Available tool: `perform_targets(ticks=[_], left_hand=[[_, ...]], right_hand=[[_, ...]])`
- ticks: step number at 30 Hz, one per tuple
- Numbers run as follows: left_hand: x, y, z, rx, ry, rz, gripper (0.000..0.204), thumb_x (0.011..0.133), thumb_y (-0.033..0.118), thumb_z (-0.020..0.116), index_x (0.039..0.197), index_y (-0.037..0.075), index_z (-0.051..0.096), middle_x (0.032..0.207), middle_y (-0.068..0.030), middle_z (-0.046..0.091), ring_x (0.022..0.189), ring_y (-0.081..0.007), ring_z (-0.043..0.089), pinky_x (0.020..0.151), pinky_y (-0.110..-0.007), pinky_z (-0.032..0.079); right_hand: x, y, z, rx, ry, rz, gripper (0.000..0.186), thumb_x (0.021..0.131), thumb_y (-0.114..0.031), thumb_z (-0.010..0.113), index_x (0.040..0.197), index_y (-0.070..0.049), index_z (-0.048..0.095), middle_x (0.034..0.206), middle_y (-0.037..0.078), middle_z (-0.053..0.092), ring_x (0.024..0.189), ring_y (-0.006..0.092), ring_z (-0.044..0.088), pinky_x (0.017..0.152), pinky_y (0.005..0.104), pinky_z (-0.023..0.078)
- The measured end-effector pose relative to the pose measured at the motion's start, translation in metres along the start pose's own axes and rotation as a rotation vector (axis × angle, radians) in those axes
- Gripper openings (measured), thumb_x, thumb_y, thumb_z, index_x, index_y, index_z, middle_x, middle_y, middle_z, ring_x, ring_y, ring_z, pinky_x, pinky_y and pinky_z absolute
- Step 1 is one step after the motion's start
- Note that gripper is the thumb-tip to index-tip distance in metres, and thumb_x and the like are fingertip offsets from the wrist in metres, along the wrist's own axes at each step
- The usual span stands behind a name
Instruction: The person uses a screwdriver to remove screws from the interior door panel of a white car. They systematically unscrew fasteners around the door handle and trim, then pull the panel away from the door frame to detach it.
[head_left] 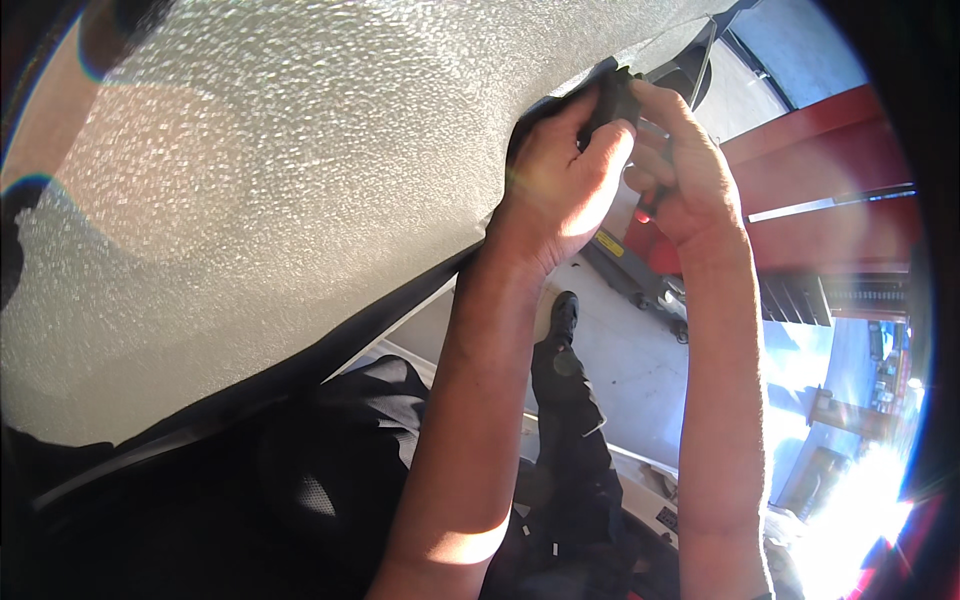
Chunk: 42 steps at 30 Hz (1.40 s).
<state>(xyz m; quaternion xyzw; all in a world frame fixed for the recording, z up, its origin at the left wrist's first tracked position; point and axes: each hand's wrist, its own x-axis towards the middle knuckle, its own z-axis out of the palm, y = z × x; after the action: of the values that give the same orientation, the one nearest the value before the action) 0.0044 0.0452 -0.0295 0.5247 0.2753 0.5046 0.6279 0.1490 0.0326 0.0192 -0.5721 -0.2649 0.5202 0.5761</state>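
Note:
My left hand (570, 185) is closed around a small black part (608, 108) at the edge of a large light-grey textured panel that looks like a car headliner (330, 130). Its thumb presses on the part from the near side. From the right, my right hand (695, 170) reaches the same black part, thumb and forefinger pinching its upper end while the other fingers curl below. Something small, dark and red-tipped (648, 208) shows at the right palm; I cannot tell if it is held. The exact kind of the black part is hidden by my fingers.
A black trim strip (340, 350) runs along the panel's lower edge. My leg in dark trousers (575, 430) extends over the grey floor (625, 345). Red cabinets (820, 190) stand to the right, beside a low wheeled dark unit (630, 270). Strong sunlight glares at lower right.

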Motion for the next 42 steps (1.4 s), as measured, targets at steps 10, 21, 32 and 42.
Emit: perform_targets(ticks=[10,21,32,42], left_hand=[[-0.002,0.011,0.005,0.297,0.058,0.050,0.034,0.097,0.025,0.063,0.118,-0.001,0.069,0.084,-0.0083,0.068,0.077,-0.0076,0.060,0.069,-0.026,0.049],[0.002,0.009,0.001,0.385,0.088,0.197,0.031,0.086,0.017,0.069,0.108,-0.005,0.067,0.073,-0.0107,0.067,0.064,-0.0146,0.062,0.061,-0.032,0.052],[0.003,0.008,0.002,0.499,0.143,0.193,0.031,0.084,0.016,0.070,0.107,-0.006,0.069,0.076,-0.0142,0.070,0.068,-0.0159,0.066,0.065,-0.032,0.054],[0.005,0.005,0.000,0.160,0.012,0.050,0.036,0.086,0.009,0.066,0.120,-0.005,0.067,0.090,-0.0068,0.073,0.081,-0.0106,0.066,0.078,-0.028,0.054]], right_hand=[[0.002,0.004,-0.005,0.015,-0.028,0.013,0.028,0.091,-0.026,0.076,0.106,-0.003,0.073,0.077,0.003,0.062,0.050,0.0033,0.033,0.051,0.0237,0.034],[0.016,0.016,-0.005,0.097,-0.011,-0.055,0.020,0.091,-0.022,0.073,0.092,-0.002,0.070,0.074,0.001,0.063,0.047,0.0020,0.032,0.046,0.0223,0.030],[0.020,0.018,-0.009,0.119,-0.064,-0.080,0.020,0.094,-0.022,0.072,0.096,-0.002,0.071,0.069,-0.003,0.056,0.048,0.0014,0.030,0.046,0.0212,0.027],[0.004,-0.004,0.001,-0.008,-0.033,0.102,0.020,0.091,-0.023,0.078,0.090,-0.006,0.069,0.071,0.000,0.062,0.048,0.0025,0.033,0.051,0.0228,0.030]])
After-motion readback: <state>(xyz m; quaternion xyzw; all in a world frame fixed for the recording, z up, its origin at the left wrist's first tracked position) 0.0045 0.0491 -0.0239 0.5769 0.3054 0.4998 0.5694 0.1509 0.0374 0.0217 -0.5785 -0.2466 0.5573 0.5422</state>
